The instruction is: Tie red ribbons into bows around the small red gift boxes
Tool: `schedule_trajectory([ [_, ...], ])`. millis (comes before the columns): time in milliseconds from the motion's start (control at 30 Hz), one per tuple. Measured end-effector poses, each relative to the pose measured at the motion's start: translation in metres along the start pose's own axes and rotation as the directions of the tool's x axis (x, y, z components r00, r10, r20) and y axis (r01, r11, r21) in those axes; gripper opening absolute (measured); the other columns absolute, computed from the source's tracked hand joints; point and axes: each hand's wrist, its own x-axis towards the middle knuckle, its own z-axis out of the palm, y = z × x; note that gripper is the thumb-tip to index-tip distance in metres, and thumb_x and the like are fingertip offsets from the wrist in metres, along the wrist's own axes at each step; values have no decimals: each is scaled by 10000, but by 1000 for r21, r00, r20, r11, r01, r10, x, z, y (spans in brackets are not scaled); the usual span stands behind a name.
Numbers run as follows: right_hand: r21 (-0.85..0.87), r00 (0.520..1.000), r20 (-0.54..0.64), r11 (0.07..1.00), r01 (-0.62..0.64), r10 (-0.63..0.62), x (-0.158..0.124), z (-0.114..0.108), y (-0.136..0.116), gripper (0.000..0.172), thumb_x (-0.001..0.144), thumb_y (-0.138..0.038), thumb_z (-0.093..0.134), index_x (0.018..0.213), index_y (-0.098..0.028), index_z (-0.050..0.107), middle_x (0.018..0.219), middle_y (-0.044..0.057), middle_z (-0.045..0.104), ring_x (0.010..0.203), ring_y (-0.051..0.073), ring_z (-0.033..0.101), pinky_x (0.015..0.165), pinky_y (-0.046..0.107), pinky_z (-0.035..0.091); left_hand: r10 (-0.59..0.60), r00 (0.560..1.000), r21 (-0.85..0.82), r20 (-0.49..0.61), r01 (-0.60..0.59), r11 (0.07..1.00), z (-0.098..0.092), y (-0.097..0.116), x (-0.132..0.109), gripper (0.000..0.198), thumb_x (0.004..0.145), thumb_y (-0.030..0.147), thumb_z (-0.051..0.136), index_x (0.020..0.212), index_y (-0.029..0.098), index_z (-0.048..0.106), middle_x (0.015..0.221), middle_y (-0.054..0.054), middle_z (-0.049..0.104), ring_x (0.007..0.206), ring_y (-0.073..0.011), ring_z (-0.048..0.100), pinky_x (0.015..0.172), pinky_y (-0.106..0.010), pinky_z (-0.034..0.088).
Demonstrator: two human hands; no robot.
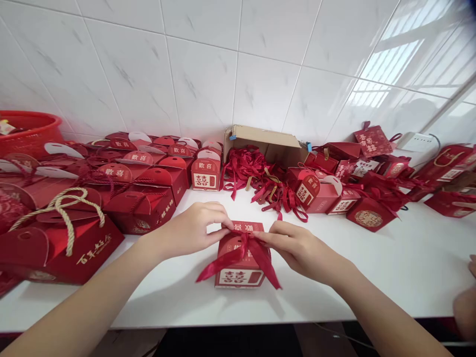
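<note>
Facing me is a wall of large, glossy white rectangular tiles (208,74), streaked with grey marble-like veins and divided by thin pale joints; toward its upper right, the sheen carries a bright, slanted reflection of a barred window (394,64). A long, smooth white bench (416,258) runs along the foot of the wall, its flat top taking soft, blurred shadows from the pale, daylight-like light. Past the bench's straight front edge I can make out only a little dim, greyish floor (130,342), the rest too dark to read.
</note>
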Motion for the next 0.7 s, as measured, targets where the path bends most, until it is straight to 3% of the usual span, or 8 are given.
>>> schedule_trajectory([
  [133,35,1000,-26,999,11,-10,-1,1,2,498,889,-17,374,1318,-232,507,899,74,583,751,150,548,634,256,501,-31,998,-133,54,38,990,-1,5,-4,114,843,182,544,845,199,657,839,-22,648,773,-144,602,745,-246,468],
  [233,59,1000,8,998,16,-16,3,2,2,502,895,-19,359,1315,-241,520,947,87,551,808,156,544,681,274,516,-44,993,-239,105,68,969,1,7,0,84,864,231,530,841,193,602,955,-38,599,895,-155,580,850,-257,460],
  [433,64,996,74,996,55,-59,6,8,0,424,919,-121,449,1297,-280,556,993,94,514,890,191,529,722,317,521,-60,970,-345,234,141,928,6,-2,9,255,935,367,425,826,204,588,1219,-45,535,1152,-194,477,963,-287,400],
  [600,67,984,171,997,32,-44,9,8,-4,453,904,-131,495,1309,-329,542,977,84,493,889,202,514,734,326,502,-73,968,-461,240,180,869,11,-5,15,294,940,405,409,854,208,609,1262,-30,542,1125,-184,510,957,-269,401],
  [700,69,975,213,996,49,-62,10,6,-5,488,875,-78,510,1265,-364,577,911,59,460,808,178,478,681,293,476,-85,973,-425,216,172,889,16,-4,20,321,956,410,351,902,212,597,1201,-34,571,1082,-179,518,934,-275,411],
])
